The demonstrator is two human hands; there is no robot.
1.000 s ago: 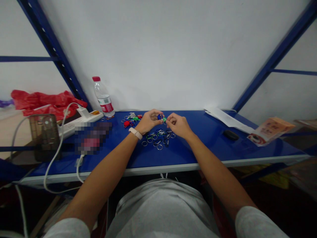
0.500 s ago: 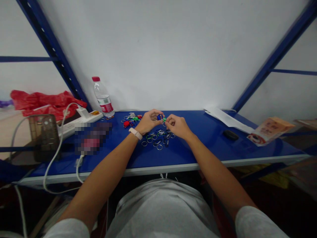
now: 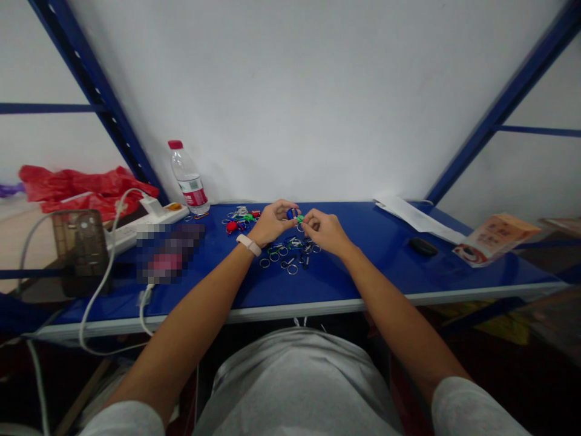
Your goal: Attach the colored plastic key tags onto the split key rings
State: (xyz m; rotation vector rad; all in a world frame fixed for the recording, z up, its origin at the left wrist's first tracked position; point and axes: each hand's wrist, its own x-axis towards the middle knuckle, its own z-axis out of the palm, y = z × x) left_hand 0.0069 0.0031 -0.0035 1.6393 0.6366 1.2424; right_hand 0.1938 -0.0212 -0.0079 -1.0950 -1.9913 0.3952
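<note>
Above a blue table top [image 3: 363, 266], my left hand [image 3: 272, 223] pinches a small blue keychain piece [image 3: 293, 213] between thumb and fingers. My right hand [image 3: 325, 232] pinches a small green keychain piece [image 3: 300, 218] against it, with a thin metal ring showing just below. The fingers hide most of both pieces. Under my hands lie several loose metal split rings [image 3: 288, 254], some with coloured clips. Further back on the left is a heap of keychain parts [image 3: 240, 219] with red and green pieces.
A water bottle [image 3: 188, 178] and a power strip [image 3: 145, 230] with white cables stand at the left, near a pixelated object [image 3: 167, 254] and a clear case [image 3: 82, 251]. To the right lie a black object [image 3: 423, 246], white paper [image 3: 417, 218] and a printed carton [image 3: 497, 239].
My right hand has shifted slightly left and up, bringing the green piece closer against the blue one. The loose rings on the table have not moved.
</note>
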